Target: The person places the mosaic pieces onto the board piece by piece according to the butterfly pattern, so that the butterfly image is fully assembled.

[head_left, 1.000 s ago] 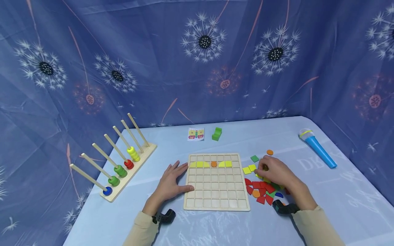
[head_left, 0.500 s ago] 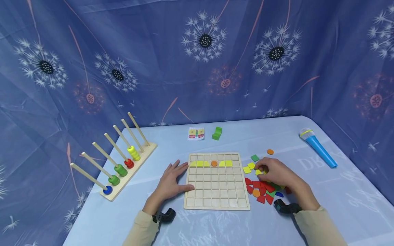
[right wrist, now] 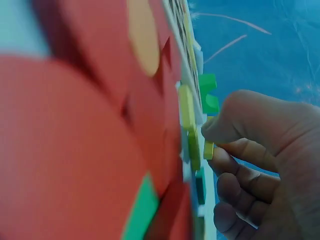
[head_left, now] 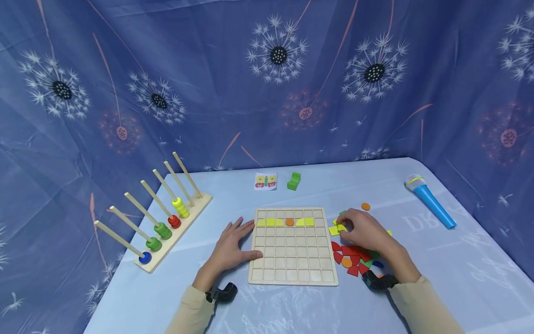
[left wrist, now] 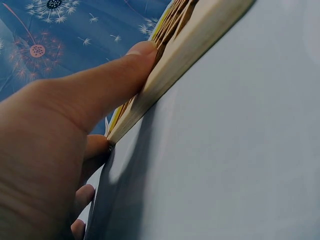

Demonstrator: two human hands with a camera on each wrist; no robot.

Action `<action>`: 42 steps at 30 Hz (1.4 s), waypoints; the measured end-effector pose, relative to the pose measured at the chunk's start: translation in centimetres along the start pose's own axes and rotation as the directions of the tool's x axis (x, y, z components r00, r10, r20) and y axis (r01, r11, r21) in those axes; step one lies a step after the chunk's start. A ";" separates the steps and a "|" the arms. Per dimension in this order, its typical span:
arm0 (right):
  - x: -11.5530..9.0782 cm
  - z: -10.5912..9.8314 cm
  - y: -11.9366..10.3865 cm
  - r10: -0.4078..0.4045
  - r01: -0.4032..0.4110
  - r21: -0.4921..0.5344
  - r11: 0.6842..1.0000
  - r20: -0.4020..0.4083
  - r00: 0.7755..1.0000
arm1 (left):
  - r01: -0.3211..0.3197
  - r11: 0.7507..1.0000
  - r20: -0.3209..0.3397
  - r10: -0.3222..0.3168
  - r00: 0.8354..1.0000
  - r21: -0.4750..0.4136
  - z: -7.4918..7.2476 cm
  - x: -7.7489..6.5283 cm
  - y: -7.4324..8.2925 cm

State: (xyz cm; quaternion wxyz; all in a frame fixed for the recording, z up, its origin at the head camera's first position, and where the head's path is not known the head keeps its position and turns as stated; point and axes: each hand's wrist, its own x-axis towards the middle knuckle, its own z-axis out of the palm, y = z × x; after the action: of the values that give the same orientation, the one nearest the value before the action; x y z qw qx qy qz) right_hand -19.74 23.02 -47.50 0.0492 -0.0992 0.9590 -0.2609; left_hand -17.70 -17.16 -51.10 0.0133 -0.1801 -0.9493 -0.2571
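Yellow piece [right wrist: 208, 146] pinched between thumb and index finger of right hand [head_left: 368, 231], held on edge in the right wrist view; that hand's other fingers curled. More yellow pieces [head_left: 333, 231] just beside right fingertips. Red pieces [head_left: 347, 250] on the near side of those fingers, bunched and overlapping, orange disc [head_left: 346, 262] among them. Green piece [head_left: 342, 213] just past the fingertips, partly hidden; second orange disc [head_left: 365, 206] just beyond the knuckles.

Left hand [head_left: 232, 248]: fingers extended, thumb spread, gripping nothing up; thumb on top of wooden grid board [head_left: 292, 253], index fingertip at its left edge. Board lies flat between both hands, apart from right fingers. Yellow shapes and one orange circle sit in the second row from its far edge, right of left index fingertip.

Beyond left fingers: picture card [head_left: 265, 182], green block [head_left: 294, 181]. Peg rack [head_left: 178, 233] with rings left of left fingers. Blue microphone [head_left: 434, 202] well off to the right of right fingers.
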 end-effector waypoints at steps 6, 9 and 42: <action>1.2 0.3 -1.4 -0.040 0.040 0.005 0.999 -0.006 0.999 | 0.009 1.000 0.010 -0.009 1.000 0.008 0.0 0.1 0.0; 1.9 0.6 -2.0 -0.062 0.062 0.013 0.998 0.002 0.998 | 0.011 1.000 0.011 -0.011 1.000 0.005 -0.1 0.1 0.0; 3.9 1.8 -3.5 -0.143 0.148 -0.050 0.988 0.089 0.986 | -0.008 1.000 0.019 0.008 1.000 0.017 -0.3 -0.1 0.2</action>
State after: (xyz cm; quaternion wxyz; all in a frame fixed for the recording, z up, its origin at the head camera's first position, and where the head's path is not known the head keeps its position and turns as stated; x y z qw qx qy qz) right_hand -22.75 18.30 -47.38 0.0680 -0.1814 0.9531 -0.2324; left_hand -17.57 -17.19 -50.75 0.0071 -0.1863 -0.9508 -0.2475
